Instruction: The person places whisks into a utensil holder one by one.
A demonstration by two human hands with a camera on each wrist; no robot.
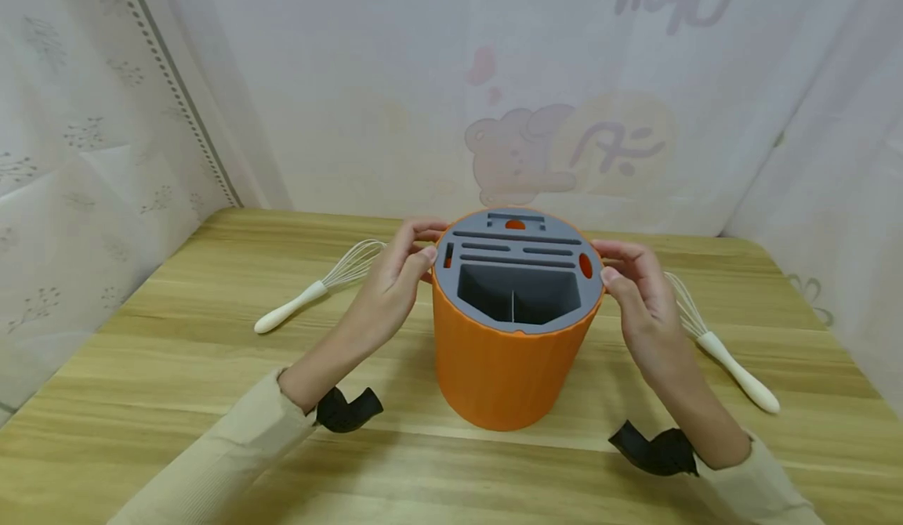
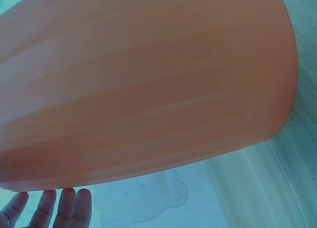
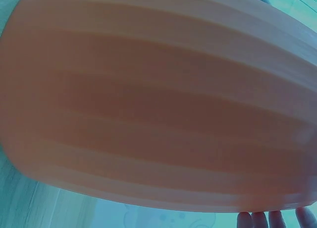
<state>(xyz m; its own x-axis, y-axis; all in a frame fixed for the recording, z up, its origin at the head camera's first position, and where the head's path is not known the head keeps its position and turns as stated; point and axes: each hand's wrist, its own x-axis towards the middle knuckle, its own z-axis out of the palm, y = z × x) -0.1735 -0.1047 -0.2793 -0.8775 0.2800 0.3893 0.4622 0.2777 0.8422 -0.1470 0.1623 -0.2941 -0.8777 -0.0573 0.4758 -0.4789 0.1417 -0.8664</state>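
Observation:
An orange round knife holder (image 1: 504, 376) with a grey slotted insert (image 1: 487, 231) stands upright on the wooden table, in the middle of the head view. Two deep compartments open at the insert's near side. My left hand (image 1: 391, 278) holds its upper left rim, thumb on the edge and fingers round the back. On the opposite side my right hand (image 1: 645, 305) grips the rim in the same way. Both wrist views are mostly filled by the orange wall (image 2: 148, 89), with fingertips (image 3: 260, 219) showing along its far edge.
A whisk (image 1: 292, 305) with a cream handle lies left of the holder, its wires partly behind my left hand. Another whisk (image 1: 737, 372) lies to the right, partly hidden by my right hand. Printed curtains (image 1: 353, 117) hang behind and beside the table (image 1: 176, 337).

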